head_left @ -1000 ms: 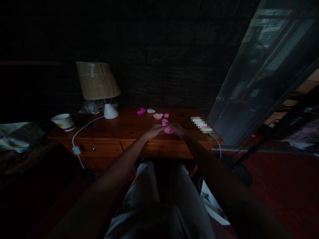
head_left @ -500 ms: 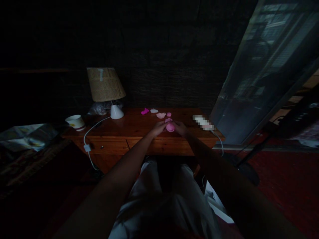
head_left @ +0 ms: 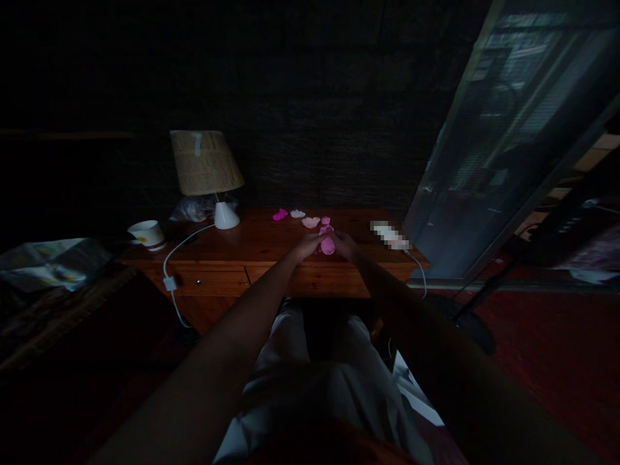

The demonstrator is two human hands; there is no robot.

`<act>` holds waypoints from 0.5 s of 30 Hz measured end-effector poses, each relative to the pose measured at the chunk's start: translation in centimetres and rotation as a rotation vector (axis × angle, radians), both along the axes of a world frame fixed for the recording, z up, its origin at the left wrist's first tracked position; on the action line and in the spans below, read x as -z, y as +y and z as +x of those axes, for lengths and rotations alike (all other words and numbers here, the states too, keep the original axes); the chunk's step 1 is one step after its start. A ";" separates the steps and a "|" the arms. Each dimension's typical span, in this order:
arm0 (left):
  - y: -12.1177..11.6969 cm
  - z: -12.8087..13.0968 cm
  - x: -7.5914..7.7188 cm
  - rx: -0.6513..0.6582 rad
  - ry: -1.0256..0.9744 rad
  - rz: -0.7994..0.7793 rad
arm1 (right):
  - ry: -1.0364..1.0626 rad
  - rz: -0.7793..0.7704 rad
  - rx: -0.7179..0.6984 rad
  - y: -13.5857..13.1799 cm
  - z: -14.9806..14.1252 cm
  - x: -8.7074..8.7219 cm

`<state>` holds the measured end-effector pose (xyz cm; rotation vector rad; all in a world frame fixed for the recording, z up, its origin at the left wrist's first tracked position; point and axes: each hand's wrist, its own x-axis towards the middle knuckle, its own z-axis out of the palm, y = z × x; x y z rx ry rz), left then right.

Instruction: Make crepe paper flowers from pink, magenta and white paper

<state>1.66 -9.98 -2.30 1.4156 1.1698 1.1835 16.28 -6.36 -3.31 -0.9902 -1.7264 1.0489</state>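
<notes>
Near the front edge of the wooden desk, a soft pink petal-shaped piece (head_left: 328,246) is pinched between my two hands. From its left side my left hand (head_left: 307,247) grips it, fingers closed. On the opposite side my right hand (head_left: 347,247) holds its edge, with the fingertips partly hidden. Just behind the fingers lies another pink piece (head_left: 326,230), close to or touching the held one. Farther back are a small pink piece (head_left: 325,220), a pale pink piece (head_left: 310,222), a white piece (head_left: 297,213) and a magenta piece (head_left: 279,214).
On the desk (head_left: 261,248), a lamp (head_left: 207,165) stands left with a clear plastic bag (head_left: 190,209) beside it. A paper cup (head_left: 148,234) sits at the left end. To the right lies a blurred-out device (head_left: 389,235) with a white cable (head_left: 419,265).
The camera view has shifted a little. Both hands stay on the pink piece, which has tipped to show more of its round face and sits closer to the pink piece behind.
</notes>
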 end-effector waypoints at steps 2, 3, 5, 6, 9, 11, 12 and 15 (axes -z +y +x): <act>0.0 0.0 0.1 0.008 0.000 0.007 | -0.028 0.000 0.008 0.0 0.0 -0.1; -0.1 -0.1 0.1 0.013 0.000 0.011 | -0.041 0.003 0.015 0.0 0.0 -0.1; -0.3 -0.1 0.1 0.020 0.003 0.020 | -0.066 0.015 0.035 0.0 0.1 -0.2; -0.3 -0.2 0.1 0.022 0.005 0.024 | -0.078 0.025 0.049 0.0 0.1 -0.2; -0.4 -0.1 0.1 0.017 0.008 0.033 | -0.107 0.058 0.086 0.0 0.2 -0.2; -0.5 -0.1 0.1 0.006 0.001 0.036 | -0.118 0.082 0.097 0.0 0.3 -0.2; -0.5 0.0 0.1 0.000 -0.007 0.037 | -0.121 0.092 0.097 -0.1 0.3 -0.3; -0.4 0.1 -0.1 -0.015 -0.055 0.043 | -0.128 0.116 0.078 -0.4 0.4 -0.4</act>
